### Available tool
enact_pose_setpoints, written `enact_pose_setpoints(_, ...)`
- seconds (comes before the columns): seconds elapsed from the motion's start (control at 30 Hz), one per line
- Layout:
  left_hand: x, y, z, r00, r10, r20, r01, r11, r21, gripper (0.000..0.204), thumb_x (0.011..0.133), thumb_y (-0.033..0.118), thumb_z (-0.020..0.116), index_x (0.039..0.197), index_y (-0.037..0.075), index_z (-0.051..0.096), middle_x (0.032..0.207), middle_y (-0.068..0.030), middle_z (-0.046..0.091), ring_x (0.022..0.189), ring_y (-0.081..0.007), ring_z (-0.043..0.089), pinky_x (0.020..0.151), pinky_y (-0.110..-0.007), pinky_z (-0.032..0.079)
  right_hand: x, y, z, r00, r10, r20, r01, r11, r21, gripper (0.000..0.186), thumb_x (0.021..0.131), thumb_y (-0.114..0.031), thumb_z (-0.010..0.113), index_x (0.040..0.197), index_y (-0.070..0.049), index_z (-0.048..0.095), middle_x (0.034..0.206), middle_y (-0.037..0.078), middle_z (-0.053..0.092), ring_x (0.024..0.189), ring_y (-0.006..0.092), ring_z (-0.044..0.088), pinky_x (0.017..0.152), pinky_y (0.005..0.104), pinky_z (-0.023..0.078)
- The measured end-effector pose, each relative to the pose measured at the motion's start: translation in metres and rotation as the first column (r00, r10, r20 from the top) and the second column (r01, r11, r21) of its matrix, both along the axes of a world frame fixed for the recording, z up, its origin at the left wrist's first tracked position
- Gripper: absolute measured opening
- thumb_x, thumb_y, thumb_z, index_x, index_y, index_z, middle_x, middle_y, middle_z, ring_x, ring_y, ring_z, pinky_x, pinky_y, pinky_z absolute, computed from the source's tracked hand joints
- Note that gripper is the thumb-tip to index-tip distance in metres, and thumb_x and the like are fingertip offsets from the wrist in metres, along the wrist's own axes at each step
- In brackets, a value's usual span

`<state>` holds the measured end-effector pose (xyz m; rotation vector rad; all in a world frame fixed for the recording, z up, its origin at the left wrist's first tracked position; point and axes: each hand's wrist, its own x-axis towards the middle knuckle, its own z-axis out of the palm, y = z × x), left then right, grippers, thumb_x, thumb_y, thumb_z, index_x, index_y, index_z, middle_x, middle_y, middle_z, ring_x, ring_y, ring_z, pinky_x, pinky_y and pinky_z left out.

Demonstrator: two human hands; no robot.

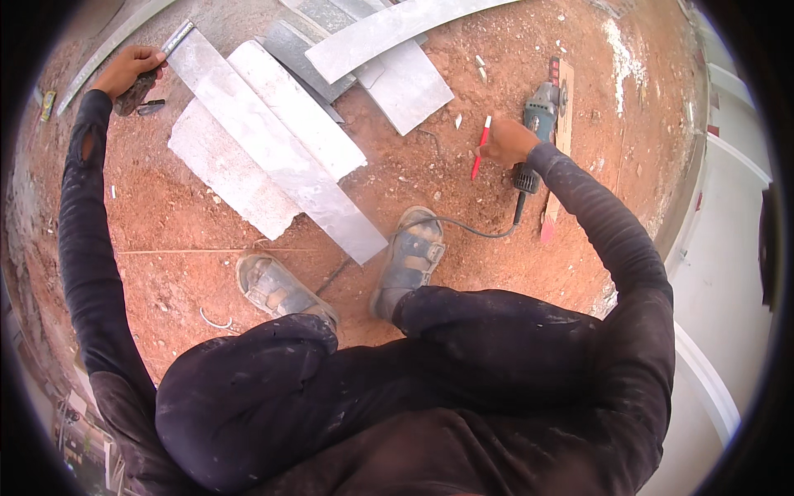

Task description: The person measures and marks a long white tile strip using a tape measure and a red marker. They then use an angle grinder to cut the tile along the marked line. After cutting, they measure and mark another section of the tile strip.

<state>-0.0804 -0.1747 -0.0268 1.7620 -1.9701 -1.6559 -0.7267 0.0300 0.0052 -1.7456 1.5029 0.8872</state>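
At upper left my left hand [131,73] grips a tape measure, its short silver blade [179,40] lying across the top end of a long grey stone strip [281,149]. A small dark object [151,107] lies just below that hand. My right hand [508,142] pinches a red marker [480,155] with a white end, close beside a blue-grey angle grinder [539,122] lying on the ground with its cord running past my feet.
Pale slabs [215,157] and more grey pieces [409,91] are piled ahead, with a curved strip [397,33] on top. A narrow board [563,77] lies under the grinder on reddish dirt. My sandalled feet [407,248] are below. A pale wall [719,248] runs along the right.
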Motion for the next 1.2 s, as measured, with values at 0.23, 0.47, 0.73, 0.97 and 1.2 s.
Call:
enact_pose_setpoints(0.23,-0.026,0.002,0.019,0.992,-0.103,0.076,0.112,0.987,-0.118,0.033,0.097,0.032,0.064,0.093,0.0,0.072,0.081,-0.0049,0.07,0.072,-0.0115,0.063,0.071,-0.03,0.051,-0.03,0.067,-0.025,0.658,-0.725,0.203,0.722,0.684,0.103,0.027,0.087,-0.022,0.076,0.075,-0.001,0.067,0.06,0.003,0.061,0.044,0.0113,0.054,0.04,0.026,0.039)
enact_pose_setpoints(0.47,-0.023,0.016,0.032,0.984,0.0,0.176,0.014,0.997,-0.082,0.034,0.094,0.037,0.065,0.093,0.005,0.075,0.077,-0.0002,0.07,0.066,-0.0109,0.064,0.06,-0.028,0.048,0.019,0.017,0.033,0.484,-0.778,0.401,0.682,0.622,0.386,0.005,0.087,-0.008,0.059,0.087,-0.003,0.059,0.066,0.004,0.063,0.048,0.0106,0.057,0.039,0.0229,0.038)
enact_pose_setpoints(0.73,-0.023,0.022,0.037,0.988,0.016,0.154,-0.005,0.998,-0.069,0.029,0.096,0.03,0.062,0.091,0.004,0.074,0.075,-0.0003,0.069,0.062,-0.0122,0.063,0.058,-0.03,0.049,0.213,-0.126,0.074,0.158,-0.521,0.839,0.435,0.799,0.415,0.024,0.09,-0.009,0.057,0.109,0.004,0.065,0.09,0.012,0.069,0.069,0.0169,0.066,0.056,0.0263,0.048)
enact_pose_setpoints(0.97,-0.028,0.016,0.035,0.992,0.031,0.123,-0.026,0.999,-0.04,0.027,0.095,0.028,0.063,0.09,0.004,0.074,0.074,-0.0003,0.069,0.062,-0.0116,0.062,0.059,-0.03,0.049,0.38,-0.223,0.006,0.026,-0.209,0.978,0.414,0.892,0.18,0.022,0.09,-0.014,0.064,0.104,0.003,0.069,0.087,0.007,0.069,0.074,0.0124,0.064,0.063,0.025,0.047)
enact_pose_setpoints(1.2,-0.026,0.018,0.035,0.991,0.031,0.129,-0.023,0.998,-0.06,0.025,0.094,0.026,0.064,0.086,0.004,0.074,0.072,-0.0004,0.069,0.062,-0.0114,0.061,0.06,-0.029,0.048,0.42,-0.237,-0.037,0.151,-0.04,0.988,0.425,0.905,-0.028,0.022,0.087,-0.019,0.063,0.091,0.001,0.07,0.079,0.005,0.069,0.073,0.0096,0.061,0.066,0.0268,0.047)
